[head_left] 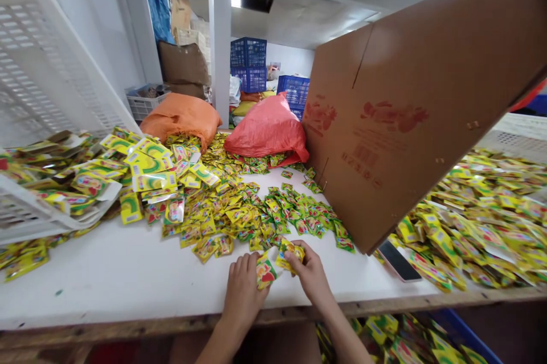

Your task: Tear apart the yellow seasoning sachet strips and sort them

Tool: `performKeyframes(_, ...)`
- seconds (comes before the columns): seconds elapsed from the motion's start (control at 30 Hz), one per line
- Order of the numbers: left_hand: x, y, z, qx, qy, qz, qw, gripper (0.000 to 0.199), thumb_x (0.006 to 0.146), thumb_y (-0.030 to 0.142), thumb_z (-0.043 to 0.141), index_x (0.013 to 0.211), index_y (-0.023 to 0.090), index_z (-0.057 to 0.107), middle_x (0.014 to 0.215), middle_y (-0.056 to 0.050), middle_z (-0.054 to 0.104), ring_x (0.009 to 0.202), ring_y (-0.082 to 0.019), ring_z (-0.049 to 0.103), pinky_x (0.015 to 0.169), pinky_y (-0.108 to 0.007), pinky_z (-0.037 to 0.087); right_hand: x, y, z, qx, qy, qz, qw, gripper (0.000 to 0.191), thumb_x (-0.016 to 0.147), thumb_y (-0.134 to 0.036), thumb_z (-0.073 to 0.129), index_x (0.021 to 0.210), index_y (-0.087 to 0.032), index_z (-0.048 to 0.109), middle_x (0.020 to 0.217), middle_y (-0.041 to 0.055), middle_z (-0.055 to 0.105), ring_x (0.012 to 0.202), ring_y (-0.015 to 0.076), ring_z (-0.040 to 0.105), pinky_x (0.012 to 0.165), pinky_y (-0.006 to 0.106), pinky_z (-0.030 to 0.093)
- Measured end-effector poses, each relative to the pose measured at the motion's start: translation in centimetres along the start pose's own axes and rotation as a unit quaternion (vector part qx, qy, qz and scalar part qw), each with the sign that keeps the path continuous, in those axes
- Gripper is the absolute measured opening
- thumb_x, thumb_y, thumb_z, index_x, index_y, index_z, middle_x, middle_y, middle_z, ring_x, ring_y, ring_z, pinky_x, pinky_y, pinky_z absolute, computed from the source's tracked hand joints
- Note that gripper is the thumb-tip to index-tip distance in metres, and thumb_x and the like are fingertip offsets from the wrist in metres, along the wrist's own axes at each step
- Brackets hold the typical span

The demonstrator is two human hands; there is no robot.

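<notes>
- Packet [265, 274], larger, with red and green print, sits in the left hand [243, 281], whose fingers are curled round its left side, over the front edge of the white table [149, 278].
- The right hand [311, 273] pinches small yellow sachets [294, 252] between thumb and fingers, right at the upper right of that packet; whether any of them is inside it, I cannot tell.
- Just beyond the hands lie loose heaps: yellow sachets [233, 199] towards the left, green sachets [307, 210] towards the right.
- Behind these, an orange bag [182, 116] and a red bag [269, 127] lie with sachets at their mouths.
- On the left, larger packets [149, 167] spill from a tilted white basket [81, 79].
- On the right, a cardboard box [410, 79] leans over the table, a phone [399, 261] near its lower corner, beside another packet heap [491, 216].
</notes>
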State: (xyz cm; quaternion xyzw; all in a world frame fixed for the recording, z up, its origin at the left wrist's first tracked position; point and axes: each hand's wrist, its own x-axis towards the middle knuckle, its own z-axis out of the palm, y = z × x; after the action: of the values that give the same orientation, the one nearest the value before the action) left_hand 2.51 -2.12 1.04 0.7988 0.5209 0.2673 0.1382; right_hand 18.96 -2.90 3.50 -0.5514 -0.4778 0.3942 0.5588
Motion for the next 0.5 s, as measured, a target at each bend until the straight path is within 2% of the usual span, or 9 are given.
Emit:
performKeyframes(0.13,-0.06,-0.15,0.05,-0.003,0.009,0.008,1.0,0.041,0.069,0.021,0.056,0.109,0.016,0.047,0.101,-0.008,0.055,0.094,-0.025,0.047,0.081,-0.036,0.033,-0.32,0.1,0.22,-0.143,0.005,-0.055,0.988,0.022,0.073,-0.034,0.058,0.088,-0.018,0.055,0.065,-0.001,0.056,0.054,0.013,0.049,0.049,0.022,0.041)
performKeyframes(0.23,-0.27,-0.32,0.31,0.011,0.014,0.003,1.0,0.041,0.07,0.02,0.056,0.109,0.016,0.047,0.099,-0.007,0.055,0.094,-0.025,0.047,0.08,-0.036,0.033,-0.65,-0.21,0.31,-0.215,-0.057,-0.092,0.971,0.015,0.073,-0.025,0.057,0.086,-0.019,0.059,0.078,0.0032,0.063,0.07,0.0177,0.056,0.065,0.026,0.044)
performKeyframes(0.3,-0.49,-0.3,0.47,0.023,0.01,0.008,1.0,0.042,0.07,0.019,0.056,0.111,0.016,0.047,0.099,-0.007,0.056,0.093,-0.026,0.047,0.079,-0.037,0.033,-0.72,-0.27,0.4,-0.231,-0.096,-0.092,0.964,0.014,0.071,-0.021,0.057,0.085,-0.019,0.062,0.082,0.004,0.064,0.076,0.0194,0.058,0.071,0.028,0.044)
performKeyframes(0.37,-0.68,-0.17,0.53,0.033,-0.002,0.024,0.999,0.044,0.07,0.017,0.055,0.113,0.016,0.047,0.101,-0.007,0.056,0.093,-0.026,0.047,0.079,-0.037,0.033,-0.62,-0.25,0.53,-0.237,-0.113,-0.078,0.962,0.013,0.069,-0.02,0.059,0.082,-0.02,0.063,0.08,0.0032,0.065,0.075,0.0199,0.059,0.07,0.028,0.044)
performKeyframes(0.43,-0.76,-0.01,0.44,0.04,-0.009,0.034,0.999,0.046,0.07,0.017,0.056,0.115,0.017,0.046,0.102,-0.007,0.056,0.093,-0.026,0.047,0.08,-0.038,0.033,-0.38,-0.26,0.7,-0.224,-0.108,-0.06,0.967,0.014,0.067,-0.02,0.062,0.081,-0.02,0.062,0.076,0.0018,0.065,0.072,0.0196,0.059,0.066,0.028,0.045)
performKeyframes(0.5,-0.7,0.09,0.28,0.041,-0.006,0.035,0.999,0.047,0.07,0.017,0.056,0.116,0.017,0.045,0.102,-0.008,0.056,0.094,-0.026,0.047,0.08,-0.038,0.033,-0.06,-0.35,0.89,-0.175,-0.075,-0.047,0.981,0.019,0.066,-0.024,0.064,0.084,-0.019,0.059,0.074,0.0011,0.065,0.069,0.0189,0.059,0.061,0.027,0.045)
